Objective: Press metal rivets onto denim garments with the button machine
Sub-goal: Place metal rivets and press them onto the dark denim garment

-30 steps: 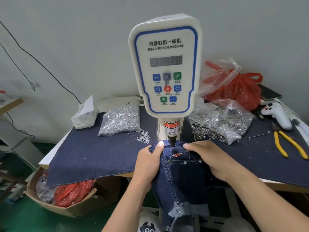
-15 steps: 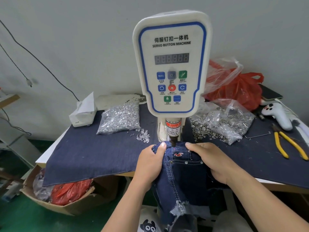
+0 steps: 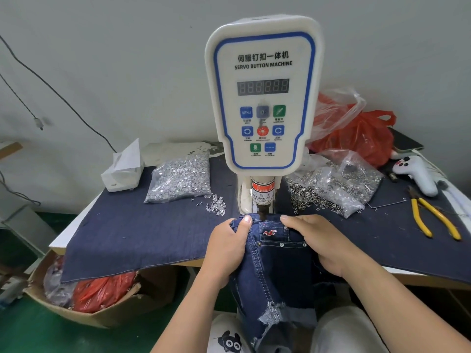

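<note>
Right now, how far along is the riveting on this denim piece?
Done: three rivets sit along the pocket seam of the denim garment. In hand: the left hand and right hand hold its top edge under the machine's press head. Left: the pressing there; I can't tell whether a rivet is loaded.

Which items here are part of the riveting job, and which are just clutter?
In use: button machine; denim garment, gripped by left hand and right hand; bag of rivets; bag of metal rings.

Lying about: yellow pliers, tissue box, red bag, white controller, phone.
</note>
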A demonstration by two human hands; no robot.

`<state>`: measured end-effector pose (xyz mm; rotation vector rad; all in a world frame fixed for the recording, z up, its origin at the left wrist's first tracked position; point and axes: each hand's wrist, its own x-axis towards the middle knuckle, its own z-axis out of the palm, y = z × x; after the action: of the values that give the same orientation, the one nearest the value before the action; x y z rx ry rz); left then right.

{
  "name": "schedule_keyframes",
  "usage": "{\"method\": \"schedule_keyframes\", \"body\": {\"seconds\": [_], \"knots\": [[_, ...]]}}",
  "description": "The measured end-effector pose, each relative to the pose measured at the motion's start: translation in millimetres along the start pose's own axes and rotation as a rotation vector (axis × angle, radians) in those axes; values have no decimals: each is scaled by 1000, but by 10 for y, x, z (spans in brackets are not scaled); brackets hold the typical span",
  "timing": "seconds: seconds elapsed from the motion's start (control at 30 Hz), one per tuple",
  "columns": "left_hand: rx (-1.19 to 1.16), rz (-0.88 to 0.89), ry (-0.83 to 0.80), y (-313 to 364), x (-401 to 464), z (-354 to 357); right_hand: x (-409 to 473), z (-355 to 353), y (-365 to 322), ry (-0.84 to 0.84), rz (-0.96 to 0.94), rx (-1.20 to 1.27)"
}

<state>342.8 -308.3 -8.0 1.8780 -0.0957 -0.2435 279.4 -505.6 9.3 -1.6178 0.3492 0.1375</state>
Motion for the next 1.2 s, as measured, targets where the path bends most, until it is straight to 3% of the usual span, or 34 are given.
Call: {"method": "schedule_keyframes", "body": {"seconds": [1.2], "knots": [[-24,-41,-47,71,-51,-40,-18,-28,-3,-37,15,15]]}}
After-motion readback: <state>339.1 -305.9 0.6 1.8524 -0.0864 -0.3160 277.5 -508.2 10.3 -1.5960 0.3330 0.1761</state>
